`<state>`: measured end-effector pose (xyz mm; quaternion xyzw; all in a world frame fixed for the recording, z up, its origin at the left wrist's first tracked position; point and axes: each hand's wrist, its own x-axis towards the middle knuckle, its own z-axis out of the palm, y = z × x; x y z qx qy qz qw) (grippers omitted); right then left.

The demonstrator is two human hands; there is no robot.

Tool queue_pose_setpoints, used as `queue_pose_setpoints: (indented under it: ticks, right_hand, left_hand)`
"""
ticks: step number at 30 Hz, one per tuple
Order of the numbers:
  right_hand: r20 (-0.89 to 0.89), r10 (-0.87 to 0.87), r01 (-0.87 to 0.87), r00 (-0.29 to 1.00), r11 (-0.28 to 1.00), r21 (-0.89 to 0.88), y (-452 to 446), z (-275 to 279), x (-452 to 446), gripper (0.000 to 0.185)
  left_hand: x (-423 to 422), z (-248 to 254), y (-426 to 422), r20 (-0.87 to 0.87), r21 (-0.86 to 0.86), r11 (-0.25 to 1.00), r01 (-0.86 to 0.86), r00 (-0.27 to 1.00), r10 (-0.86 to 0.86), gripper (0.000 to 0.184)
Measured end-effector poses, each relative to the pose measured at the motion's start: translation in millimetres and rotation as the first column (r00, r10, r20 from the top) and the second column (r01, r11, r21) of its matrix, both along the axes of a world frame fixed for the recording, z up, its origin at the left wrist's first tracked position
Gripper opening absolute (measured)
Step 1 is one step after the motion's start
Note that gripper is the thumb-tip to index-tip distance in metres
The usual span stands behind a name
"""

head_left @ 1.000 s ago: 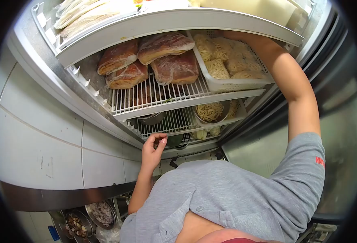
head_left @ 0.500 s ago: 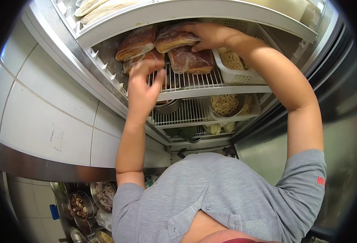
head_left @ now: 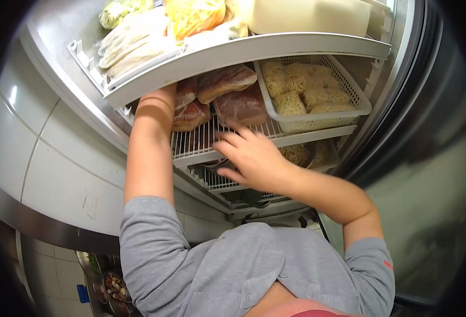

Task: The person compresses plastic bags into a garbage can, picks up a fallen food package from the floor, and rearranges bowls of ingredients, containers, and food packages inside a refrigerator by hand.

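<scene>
Slabs of meat in clear wrap lie stacked on a wire shelf [head_left: 201, 140] inside a fridge. One pale-edged slab [head_left: 227, 83] rests on top, with a darker slab [head_left: 241, 107] under it and another slab [head_left: 192, 117] to the left. My left arm reaches in beside the left slabs, its wrist [head_left: 158, 98] just below the upper shelf's edge. That edge hides my left hand and its fingers. In front of the wire shelf, my right hand [head_left: 251, 158] is open, fingers spread and slightly blurred, just below the darker slab and holding nothing.
A white basket [head_left: 317, 122] of bagged noodles [head_left: 325, 98] stands right of the meat. Above, the upper shelf [head_left: 249, 48] carries bagged food [head_left: 196, 18] and a pale container [head_left: 307, 18]. Lower down is a noodle bowl [head_left: 309, 156]. The fridge door [head_left: 428, 185] is at right.
My right hand has come off the meat and drawn back below it. My left hand has gone in under the upper shelf at the left. The view has shifted, showing more of the upper shelf.
</scene>
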<state>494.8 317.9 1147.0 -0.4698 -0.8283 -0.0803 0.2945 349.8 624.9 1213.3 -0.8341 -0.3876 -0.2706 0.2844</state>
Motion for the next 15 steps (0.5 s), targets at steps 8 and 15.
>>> queue_pose_setpoints:
  ticks: [8, 15]
  right_hand:
    - [-0.345, -0.014, 0.035, 0.938, 0.998, 0.054, -26, -31, 38, 0.024]
    - [-0.394, -0.013, 0.030, 0.919, 0.999, 0.039, -26, -40, 40, 0.020]
  left_hand:
    - [-12, 8, -22, -0.022, -0.013, 1.000, 0.029, 0.999, -0.029, 0.037]
    - [-21, 13, -35, -0.042, -0.004, 0.999, 0.041, 0.998, -0.041, 0.037]
